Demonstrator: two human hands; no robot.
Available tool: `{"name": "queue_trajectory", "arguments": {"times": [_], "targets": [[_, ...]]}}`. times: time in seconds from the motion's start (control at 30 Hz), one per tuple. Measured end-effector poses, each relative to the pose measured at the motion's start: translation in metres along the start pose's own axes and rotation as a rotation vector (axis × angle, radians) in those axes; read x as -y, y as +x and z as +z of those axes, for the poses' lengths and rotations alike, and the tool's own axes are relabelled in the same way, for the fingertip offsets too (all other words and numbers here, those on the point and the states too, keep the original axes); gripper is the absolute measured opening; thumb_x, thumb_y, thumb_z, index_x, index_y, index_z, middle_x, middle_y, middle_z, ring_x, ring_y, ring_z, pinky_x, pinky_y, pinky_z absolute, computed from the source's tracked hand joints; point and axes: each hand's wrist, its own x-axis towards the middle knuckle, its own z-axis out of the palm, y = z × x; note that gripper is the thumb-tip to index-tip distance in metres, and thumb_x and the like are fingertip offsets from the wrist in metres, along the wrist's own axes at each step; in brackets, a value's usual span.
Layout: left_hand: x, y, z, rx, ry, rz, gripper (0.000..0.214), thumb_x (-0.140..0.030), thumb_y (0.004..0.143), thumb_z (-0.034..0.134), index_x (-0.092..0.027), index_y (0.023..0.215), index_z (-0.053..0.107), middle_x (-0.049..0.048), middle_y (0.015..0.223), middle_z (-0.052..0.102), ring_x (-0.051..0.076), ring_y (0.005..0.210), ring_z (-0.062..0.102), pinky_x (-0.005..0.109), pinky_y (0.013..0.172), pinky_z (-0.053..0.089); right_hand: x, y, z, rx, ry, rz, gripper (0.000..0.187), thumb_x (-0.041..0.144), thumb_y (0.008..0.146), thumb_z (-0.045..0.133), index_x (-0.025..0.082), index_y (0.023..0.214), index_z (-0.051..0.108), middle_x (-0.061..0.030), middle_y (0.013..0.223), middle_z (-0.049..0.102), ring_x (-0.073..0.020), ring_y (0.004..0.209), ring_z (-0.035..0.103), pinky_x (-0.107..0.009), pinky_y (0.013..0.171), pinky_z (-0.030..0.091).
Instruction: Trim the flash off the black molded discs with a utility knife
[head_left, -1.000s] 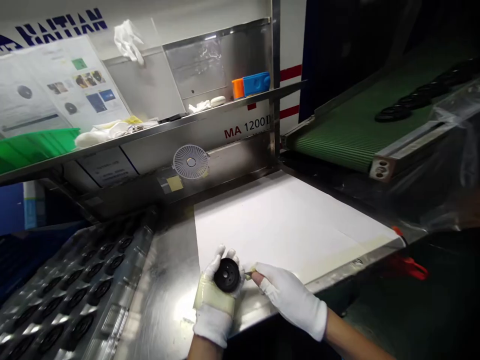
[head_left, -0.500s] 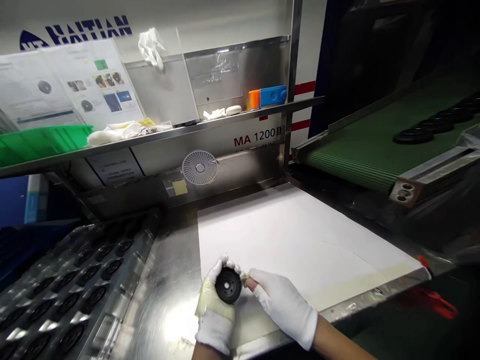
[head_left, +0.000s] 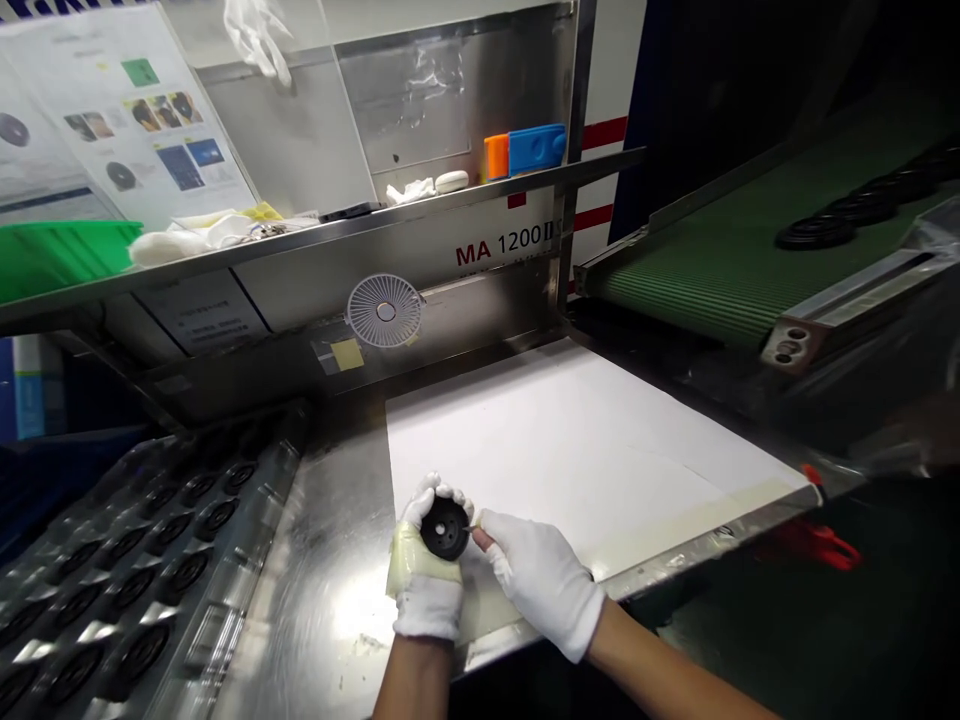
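Observation:
A round black plastic wheel-like part (head_left: 445, 528), with a hole at its centre, is in my left hand (head_left: 424, 570). White glove fabric covers that hand, with yellowish tape wrapped around the palm, and the fingers curl around the part's far side. My right hand (head_left: 536, 575), also in a white glove with a bare fingertip showing, pinches a thin blade-like tool (head_left: 470, 528) against the part's right edge. Most of that tool is hidden in the fingers. Both hands are above the near edge of the metal table (head_left: 330, 540).
White paper (head_left: 570, 450) covers much of the tabletop. At left lies a clear tray (head_left: 214, 625) holding several black round parts. A shelf (head_left: 300, 240) carries a green bin (head_left: 67, 258). Black parts (head_left: 816, 232) rest on the green conveyor (head_left: 697, 290). Red handles (head_left: 825, 545) stick out below the table's right edge.
The view has shifted, so the surroundings sit higher and further left. Both hands remain together at the black part, which faces slightly differently.

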Motion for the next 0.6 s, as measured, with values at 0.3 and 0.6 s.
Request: {"name": "queue_trajectory", "arguments": {"times": [0.3,0.6], "targets": [[0.002,0.002,0.0,-0.029,0.014,0.071,0.028,-0.015,0.072,0.056,-0.019,0.1,0.058,0.0059,0.091,0.063,0.02,0.09,0.059,0.037,0.083,0.046,0.008,-0.003,0.01,0.002,0.033,0.02,0.027,0.033,0.094,0.031,0.023,0.085,0.054,0.0007,0.077,0.063,-0.0161,0.067,0.057,-0.026,0.057,0.029],[-0.003,0.008,-0.005,-0.002,0.083,0.036,0.016,-0.016,0.069,0.059,-0.015,0.086,0.059,0.0011,0.061,0.055,0.016,0.06,0.056,0.03,0.058,0.047,0.0,0.005,0.006,-0.009,0.013,0.06,0.02,0.028,0.092,0.038,0.023,0.08,0.052,0.0028,0.07,0.061,-0.0143,0.062,0.056,-0.024,0.054,0.028]]}}
